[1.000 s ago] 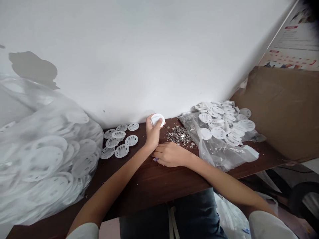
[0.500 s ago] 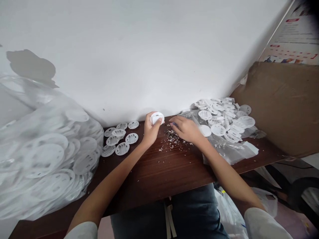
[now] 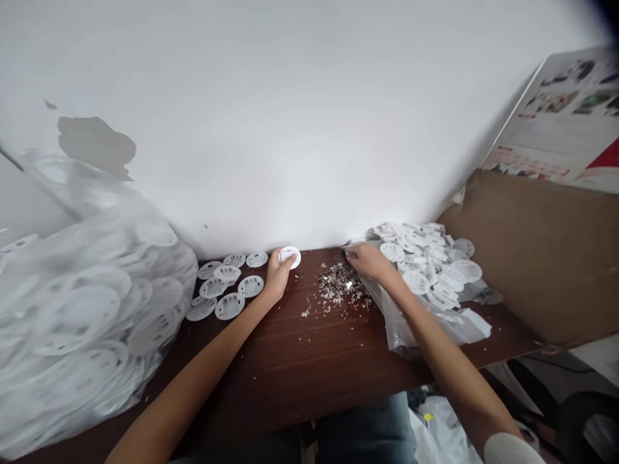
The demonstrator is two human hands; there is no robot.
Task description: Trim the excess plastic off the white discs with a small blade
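Note:
A round white plastic piece is gripped in my left hand, thumb across its face, above the table near the wall. Close to that hand lie several slotted white discs. My right hand is closed, its fingers curled at the edge of a clear plastic bag. A small dark bluish spot shows at its fingertips; what they hold, if anything, I cannot make out. Between my hands spreads a heap of tiny metal and pale bits.
A big clear bag full of white discs bulges at the left. White plastic pieces are piled on the right, beside a cardboard box. The brown table meets a white wall at the back.
My left hand has moved left with the round white piece, away from the heap. My right hand has shifted right, off the bits and to the bag's edge. The camera view has tilted up.

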